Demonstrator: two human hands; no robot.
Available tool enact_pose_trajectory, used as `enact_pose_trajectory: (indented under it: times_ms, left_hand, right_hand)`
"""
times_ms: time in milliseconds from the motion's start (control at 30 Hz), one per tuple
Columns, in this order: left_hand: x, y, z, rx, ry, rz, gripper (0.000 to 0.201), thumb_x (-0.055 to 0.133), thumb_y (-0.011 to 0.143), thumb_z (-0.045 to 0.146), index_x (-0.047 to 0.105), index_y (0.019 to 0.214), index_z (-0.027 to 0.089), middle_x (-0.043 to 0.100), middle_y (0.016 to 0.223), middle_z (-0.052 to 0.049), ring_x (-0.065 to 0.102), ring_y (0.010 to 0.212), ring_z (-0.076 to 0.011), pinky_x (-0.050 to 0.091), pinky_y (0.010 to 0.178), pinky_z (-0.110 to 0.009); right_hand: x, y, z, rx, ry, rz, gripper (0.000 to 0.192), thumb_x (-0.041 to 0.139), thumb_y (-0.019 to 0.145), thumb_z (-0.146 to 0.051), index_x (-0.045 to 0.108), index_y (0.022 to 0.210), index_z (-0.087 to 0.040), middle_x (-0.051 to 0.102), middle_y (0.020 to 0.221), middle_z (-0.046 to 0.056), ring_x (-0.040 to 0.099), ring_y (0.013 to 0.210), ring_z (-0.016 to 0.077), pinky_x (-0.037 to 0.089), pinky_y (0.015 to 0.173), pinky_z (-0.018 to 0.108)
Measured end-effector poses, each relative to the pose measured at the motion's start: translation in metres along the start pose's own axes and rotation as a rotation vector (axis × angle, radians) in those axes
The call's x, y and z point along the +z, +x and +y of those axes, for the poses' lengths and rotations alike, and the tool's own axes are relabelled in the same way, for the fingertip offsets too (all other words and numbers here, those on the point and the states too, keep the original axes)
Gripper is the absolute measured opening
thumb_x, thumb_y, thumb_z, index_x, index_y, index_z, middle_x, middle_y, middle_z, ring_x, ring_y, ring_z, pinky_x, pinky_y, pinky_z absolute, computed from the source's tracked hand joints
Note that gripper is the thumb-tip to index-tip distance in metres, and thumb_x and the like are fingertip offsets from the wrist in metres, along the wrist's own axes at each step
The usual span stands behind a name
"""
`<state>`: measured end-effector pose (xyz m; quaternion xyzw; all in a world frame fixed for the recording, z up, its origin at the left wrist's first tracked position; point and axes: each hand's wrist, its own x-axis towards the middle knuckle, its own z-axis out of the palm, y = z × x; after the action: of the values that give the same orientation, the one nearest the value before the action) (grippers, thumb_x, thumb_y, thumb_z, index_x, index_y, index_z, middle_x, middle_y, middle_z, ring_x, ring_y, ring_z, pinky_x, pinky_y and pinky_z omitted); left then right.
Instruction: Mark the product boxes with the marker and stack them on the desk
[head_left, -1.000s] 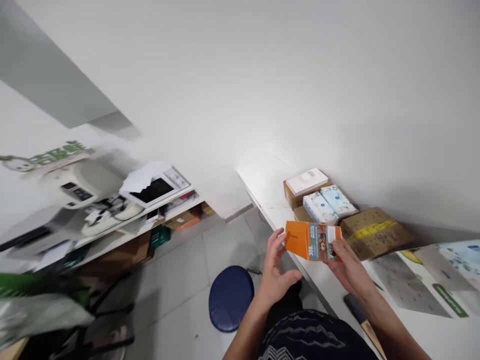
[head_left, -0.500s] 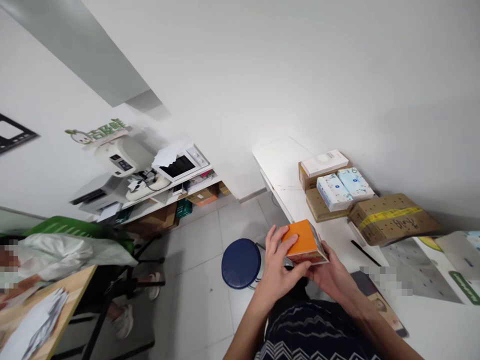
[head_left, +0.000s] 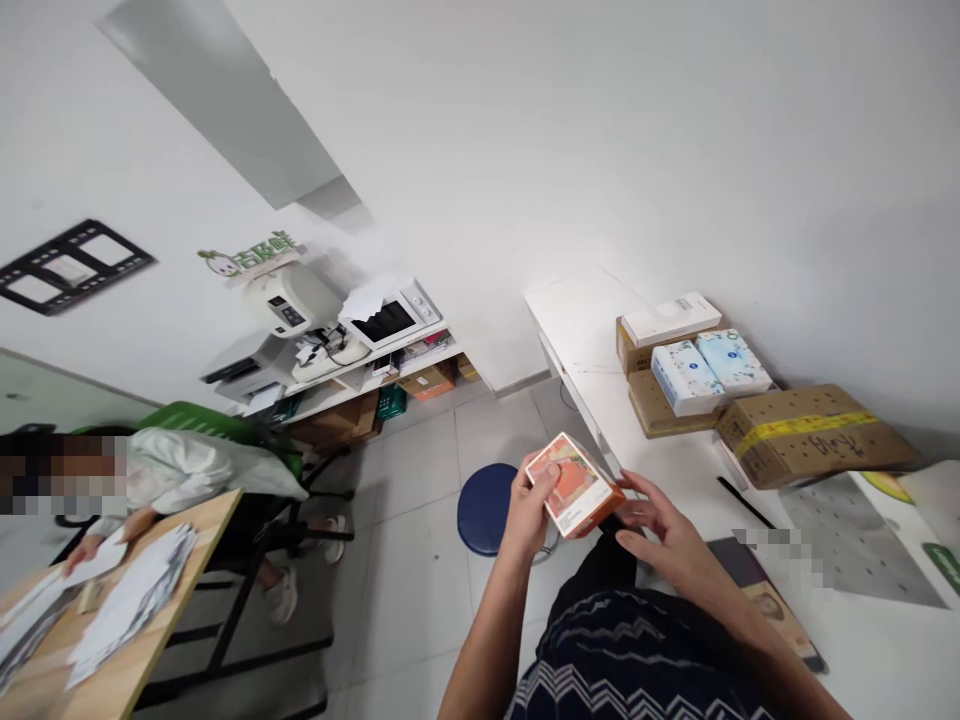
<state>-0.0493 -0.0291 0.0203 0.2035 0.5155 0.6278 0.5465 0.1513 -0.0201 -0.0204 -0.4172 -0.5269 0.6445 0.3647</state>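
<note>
— Head cam: what's the left hand (head_left: 529, 508) doing?
— Gripping the orange box (head_left: 574, 485), fingers curled round its edge, above the lap, beside the white table (head_left: 592, 330).
— Right hand (head_left: 660, 530)?
— Fingers spread, tips touching box's rt side.

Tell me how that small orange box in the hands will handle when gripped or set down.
The orange box looks like thin printed card, so probably light and easily dented. The left hand holds it alone, suggesting little weight. Its flat faces should sit without rolling on the white table.
</note>
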Motion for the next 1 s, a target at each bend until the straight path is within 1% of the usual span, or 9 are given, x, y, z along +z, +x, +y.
enact_pose_trajectory:
  times_ms: [133,233,300,367,500,633,800,900,1000]
  left_hand:
    - [0.003,-0.005,-0.010,-0.163,-0.107,-0.029,0.051,0.085,0.068,0.052,0.068,0.099,0.015,0.075,0.095,-0.006,0.070,0.080,-0.0186,0.056,0.076,-0.028]
    - [-0.001,-0.013,-0.017,-0.201,-0.103,-0.064,0.064,0.076,0.074,0.065,0.063,0.118,0.020,0.072,0.109,-0.008,0.069,0.078,-0.0182,0.057,0.069,-0.030]
    - [-0.006,-0.020,-0.020,-0.148,-0.070,-0.082,0.079,0.073,0.072,0.071,0.053,0.133,0.024,0.068,0.121,-0.009,0.069,0.082,-0.0195,0.058,0.069,-0.032]
    - [-0.010,-0.026,-0.023,-0.048,0.016,-0.144,0.099,0.081,0.065,0.068,0.041,0.145,0.026,0.059,0.136,-0.013,0.068,0.100,-0.0248,0.059,0.079,-0.035]
    - [-0.010,-0.035,-0.029,0.114,0.266,-0.246,0.130,0.094,0.056,0.049,0.017,0.158,0.025,0.037,0.158,-0.017,0.045,0.139,-0.0350,0.048,0.107,-0.043]
    - [-0.010,-0.036,-0.035,0.202,0.337,-0.132,0.130,0.094,0.055,0.046,0.019,0.159,0.022,0.039,0.156,-0.018,0.038,0.145,-0.0369,0.037,0.117,-0.045]
    - [-0.017,-0.035,-0.036,0.198,0.310,-0.009,0.119,0.092,0.054,0.049,0.034,0.154,0.021,0.047,0.150,-0.017,0.042,0.142,-0.0389,0.040,0.115,-0.044]
    - [-0.020,-0.038,-0.032,0.192,0.222,-0.078,0.122,0.092,0.054,0.053,0.031,0.155,0.022,0.048,0.151,-0.016,0.043,0.142,-0.0395,0.040,0.115,-0.046]
    - [-0.019,-0.043,-0.031,0.210,0.132,-0.220,0.133,0.091,0.054,0.057,0.016,0.159,0.024,0.038,0.159,-0.018,0.039,0.144,-0.0395,0.037,0.117,-0.049]
  right_hand:
    - [0.011,0.004,-0.010,-0.105,-0.008,-0.039,0.063,0.073,0.082,-0.046,0.055,0.140,-0.030,0.055,0.145,0.010,0.059,0.125,0.0306,0.047,0.107,0.049]
    - [0.016,0.010,-0.006,-0.034,0.105,-0.001,0.056,0.072,0.082,-0.052,0.062,0.131,-0.027,0.067,0.131,0.010,0.063,0.120,0.0319,0.050,0.105,0.049]
    - [0.018,0.012,0.000,0.028,0.214,0.044,0.055,0.072,0.081,-0.056,0.063,0.126,-0.025,0.072,0.124,0.009,0.065,0.115,0.0322,0.053,0.101,0.050]
    - [0.021,0.013,0.006,0.044,0.315,0.081,0.052,0.072,0.082,-0.056,0.064,0.123,-0.025,0.071,0.126,0.009,0.064,0.118,0.0322,0.054,0.100,0.049]
    - [0.029,0.010,0.011,0.020,0.364,0.117,0.047,0.071,0.085,-0.054,0.064,0.121,-0.025,0.069,0.132,0.008,0.063,0.121,0.0314,0.052,0.104,0.048]
    - [0.035,0.003,0.011,-0.012,0.309,0.116,0.045,0.070,0.085,-0.055,0.066,0.120,-0.027,0.069,0.131,0.008,0.064,0.119,0.0316,0.051,0.105,0.049]
    - [0.030,-0.001,0.010,0.011,0.236,0.020,0.049,0.067,0.085,-0.059,0.066,0.122,-0.026,0.069,0.130,0.010,0.067,0.113,0.0326,0.057,0.094,0.046]
    - [0.024,-0.001,0.006,0.004,0.124,0.052,0.062,0.068,0.082,-0.062,0.061,0.132,-0.025,0.063,0.138,0.013,0.065,0.116,0.0332,0.057,0.094,0.046]
    - [0.023,-0.004,0.000,-0.009,0.160,0.024,0.076,0.069,0.081,-0.063,0.047,0.146,-0.029,0.049,0.153,0.014,0.062,0.123,0.0325,0.056,0.096,0.046]
